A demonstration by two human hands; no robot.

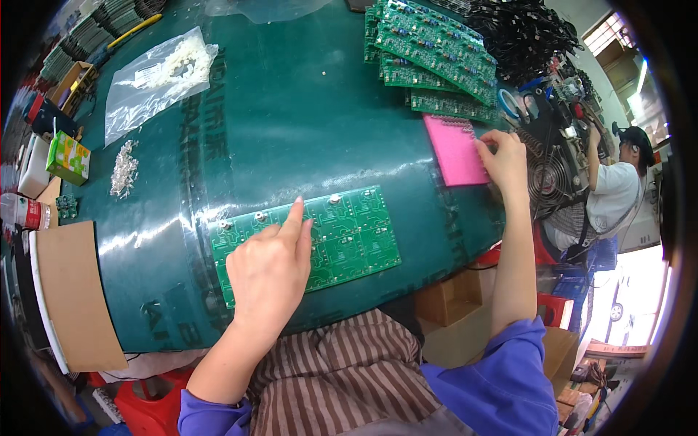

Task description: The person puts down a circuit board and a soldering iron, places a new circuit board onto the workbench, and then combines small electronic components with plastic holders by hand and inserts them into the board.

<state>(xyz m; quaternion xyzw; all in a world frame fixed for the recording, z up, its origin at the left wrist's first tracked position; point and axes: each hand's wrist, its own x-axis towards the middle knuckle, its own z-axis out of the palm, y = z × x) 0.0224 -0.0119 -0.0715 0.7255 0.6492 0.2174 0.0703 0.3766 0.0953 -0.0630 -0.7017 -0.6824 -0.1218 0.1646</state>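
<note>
A green circuit board panel [356, 251] lies on the table in front of me, with a few small round silvery parts along its far edge. My left hand [269, 265] rests over the board's left half, index finger stretched to the far edge and the other fingers partly curled. It covers part of the board. To the right, my right hand [505, 161] is at the edge of a pink foam block [456, 152], thumb and index finger brought together. Anything between those fingertips is too small to make out. A row of small metal-legged parts [456, 125] stands along the foam's far edge.
Stacked green circuit boards [436, 54] stand beyond the foam. A clear bag of white parts [163, 80] and a pile of small clear parts [124, 169] lie left. A juice carton [68, 158] stands at the left edge; a fan [549, 174] and a seated person [618, 182] are right.
</note>
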